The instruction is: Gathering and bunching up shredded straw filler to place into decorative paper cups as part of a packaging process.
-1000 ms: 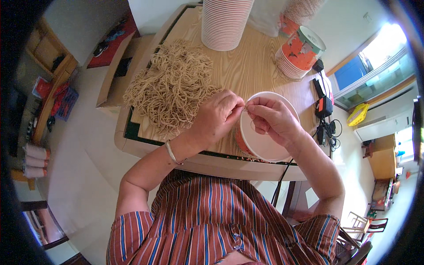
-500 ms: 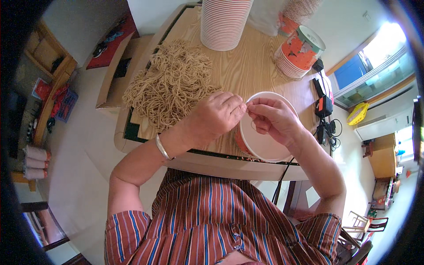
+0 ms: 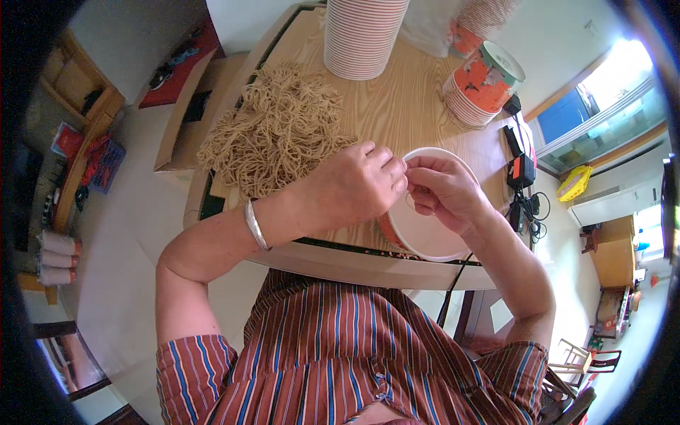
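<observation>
A white paper bowl (image 3: 425, 234) with an orange patterned outside stands at the near edge of the wooden table (image 3: 397, 106). My left hand (image 3: 354, 185) and my right hand (image 3: 443, 190) meet over the bowl's far rim, fingertips pinched together. What they pinch is too small to see; it may be a thin string. A large heap of tan string loops (image 3: 276, 131) lies on the table just left of my left hand. A silver bangle sits on my left wrist.
A tall stack of paper bowls (image 3: 361, 35) stands at the back of the table, a shorter orange-printed stack (image 3: 482, 85) at the right. A black power strip with cables (image 3: 520, 177) lies on the table's right edge. Cardboard boxes (image 3: 184, 120) sit on the floor to the left.
My left arm has shifted slightly leftward and lower. Both hands stay pinched together over the bowl.
</observation>
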Tool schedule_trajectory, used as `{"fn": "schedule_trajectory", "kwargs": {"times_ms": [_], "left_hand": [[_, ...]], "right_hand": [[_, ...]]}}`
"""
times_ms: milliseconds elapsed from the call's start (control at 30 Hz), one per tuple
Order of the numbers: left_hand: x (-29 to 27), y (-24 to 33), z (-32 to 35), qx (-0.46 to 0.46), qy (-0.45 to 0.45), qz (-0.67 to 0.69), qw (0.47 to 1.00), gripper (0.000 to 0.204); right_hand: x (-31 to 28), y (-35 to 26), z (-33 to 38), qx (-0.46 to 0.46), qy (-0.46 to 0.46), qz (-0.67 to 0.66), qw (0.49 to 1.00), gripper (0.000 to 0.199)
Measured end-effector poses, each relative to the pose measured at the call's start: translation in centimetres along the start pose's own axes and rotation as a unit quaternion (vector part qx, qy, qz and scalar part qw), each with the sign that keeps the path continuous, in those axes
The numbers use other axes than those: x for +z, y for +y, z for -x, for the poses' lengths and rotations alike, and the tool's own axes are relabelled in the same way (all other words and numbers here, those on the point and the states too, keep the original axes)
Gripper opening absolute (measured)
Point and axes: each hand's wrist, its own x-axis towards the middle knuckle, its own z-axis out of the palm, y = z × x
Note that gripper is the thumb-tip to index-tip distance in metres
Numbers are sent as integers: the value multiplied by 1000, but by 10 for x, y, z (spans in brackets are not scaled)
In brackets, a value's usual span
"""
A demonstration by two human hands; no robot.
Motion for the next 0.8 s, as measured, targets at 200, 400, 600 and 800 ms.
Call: {"fn": "schedule_trajectory", "kwargs": {"times_ms": [200,400,600,800], "left_hand": [[18,-12,11,-93,68,160,980,15],[22,-10,17,-288,40,426,857,10],[27,-4,21,-371,8,497,785,5],[28,1,19,-376,51,493,783,9]], "right_hand": [[-5,4,-3,1,-26,-27,999,13],[0,6,-2,-28,-5,0,1000,16],[1,7,0,-47,-11,37,998,16],[9,8,-1,-70,36,93,993,15]]}}
